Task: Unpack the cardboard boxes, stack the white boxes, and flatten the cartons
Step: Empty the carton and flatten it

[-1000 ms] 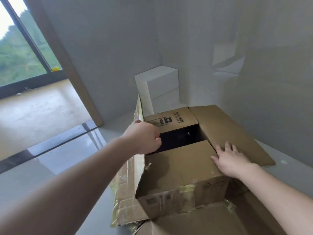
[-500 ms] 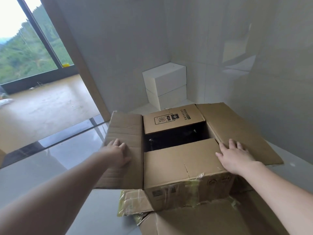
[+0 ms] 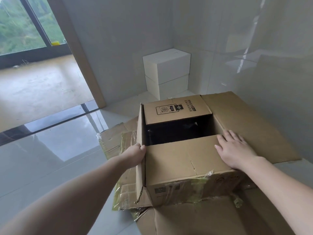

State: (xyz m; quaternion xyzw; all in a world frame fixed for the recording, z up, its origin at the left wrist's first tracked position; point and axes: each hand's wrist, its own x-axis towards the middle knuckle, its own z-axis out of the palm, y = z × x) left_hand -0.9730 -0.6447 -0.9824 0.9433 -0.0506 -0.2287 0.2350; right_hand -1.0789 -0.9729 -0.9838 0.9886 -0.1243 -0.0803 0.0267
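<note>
On the pale tiled floor [image 3: 55, 150], straight ahead of me, I see the cardboard box [image 3: 179, 168] standing with its top partly open: brown corrugated board, the near flap [image 3: 183, 155] folded flat over the opening, the far flap [image 3: 176, 110] carrying a black printed label, and a dark gap between them where I cannot make out any contents. Yellowish tape clings in torn strips along its front face. My left hand [image 3: 135, 154] grips the upright left flap [image 3: 141, 150] at its edge, fingers curled round it. My right hand [image 3: 237, 150] lies flat on the near flap's right end, fingers straight and spread. The right flap [image 3: 250, 126] lies folded outward. Flattened cardboard [image 3: 123, 146] lies under and around the box. Beyond it, in the corner, two white boxes [image 3: 166, 73] are stacked one on the other.
</note>
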